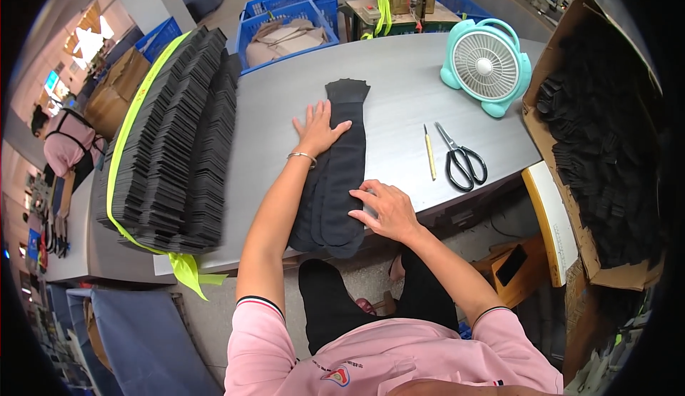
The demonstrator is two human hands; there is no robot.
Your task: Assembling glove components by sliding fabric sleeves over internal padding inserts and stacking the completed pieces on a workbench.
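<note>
A stack of long flat black socks [335, 196] lies on the grey table, slightly fanned, with rounded ends toward me and a narrower band at the far end. My left hand [319, 132] rests on the upper part of the stack, fingers spread. Close to the stack's right edge is my right hand [385, 209], its thumb and forefinger curved and apart, with nothing seen between them. To the left stands a tall bundle of black folded pieces [175, 139] with a neon yellow strip [132, 132] around it.
Scissors [464, 160] with black handles and a thin yellow-handled tool [429, 153] lie right of the stack. Behind them stands a turquoise fan [485, 64]. A cardboard box [531, 103] of black pieces is at the right. Blue crates [289, 11] stand beyond the table.
</note>
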